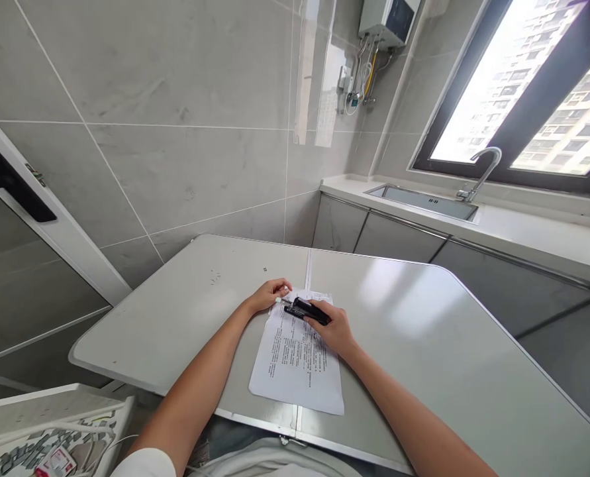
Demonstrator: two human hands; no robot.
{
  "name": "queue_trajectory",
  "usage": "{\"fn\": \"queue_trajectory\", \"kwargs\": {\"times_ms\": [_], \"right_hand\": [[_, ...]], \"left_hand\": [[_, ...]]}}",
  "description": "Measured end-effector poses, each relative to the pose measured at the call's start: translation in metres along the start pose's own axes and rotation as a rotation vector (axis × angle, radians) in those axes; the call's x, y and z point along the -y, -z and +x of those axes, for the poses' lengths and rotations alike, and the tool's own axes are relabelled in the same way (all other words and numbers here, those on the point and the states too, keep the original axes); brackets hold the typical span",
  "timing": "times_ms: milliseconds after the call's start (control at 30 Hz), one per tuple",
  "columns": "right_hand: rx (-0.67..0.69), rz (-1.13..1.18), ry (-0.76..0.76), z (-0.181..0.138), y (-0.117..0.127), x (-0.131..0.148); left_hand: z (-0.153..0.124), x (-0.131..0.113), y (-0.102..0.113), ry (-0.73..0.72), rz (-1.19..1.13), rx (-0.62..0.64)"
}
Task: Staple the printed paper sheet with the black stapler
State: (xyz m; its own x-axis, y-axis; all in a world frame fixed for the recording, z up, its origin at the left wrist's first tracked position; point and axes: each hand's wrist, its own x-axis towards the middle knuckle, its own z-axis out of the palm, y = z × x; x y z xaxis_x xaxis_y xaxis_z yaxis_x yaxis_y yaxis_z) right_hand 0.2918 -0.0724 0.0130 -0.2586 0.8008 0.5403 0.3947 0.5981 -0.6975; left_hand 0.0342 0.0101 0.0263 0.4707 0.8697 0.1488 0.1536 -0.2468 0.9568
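A printed sheet of paper [297,364] lies on the grey folding table [424,344] in front of me. My right hand [335,331] is closed around a black stapler [305,310], whose nose sits at the sheet's top left corner. My left hand [271,293] rests at that same corner, fingers curled and pinching the paper's edge beside the stapler's tip.
A tiled wall stands behind the table. A counter with a steel sink [421,201] and tap [483,171] runs along the right under a window [533,93]. A water heater [388,20] hangs high on the wall. A white box of clutter [51,437] sits at lower left.
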Motion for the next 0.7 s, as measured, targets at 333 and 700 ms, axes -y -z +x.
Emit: {"fn": "queue_trajectory", "kwargs": {"times_ms": [333,700], "right_hand": [[-0.169,-0.617,0.537,0.0,0.01,0.008],[-0.002,-0.782,0.679,0.004,-0.007,0.015]], "left_hand": [[0.004,-0.007,-0.056,0.306,-0.852,-0.549],[-0.007,-0.017,-0.06,0.326,-1.348,-0.588]]}}
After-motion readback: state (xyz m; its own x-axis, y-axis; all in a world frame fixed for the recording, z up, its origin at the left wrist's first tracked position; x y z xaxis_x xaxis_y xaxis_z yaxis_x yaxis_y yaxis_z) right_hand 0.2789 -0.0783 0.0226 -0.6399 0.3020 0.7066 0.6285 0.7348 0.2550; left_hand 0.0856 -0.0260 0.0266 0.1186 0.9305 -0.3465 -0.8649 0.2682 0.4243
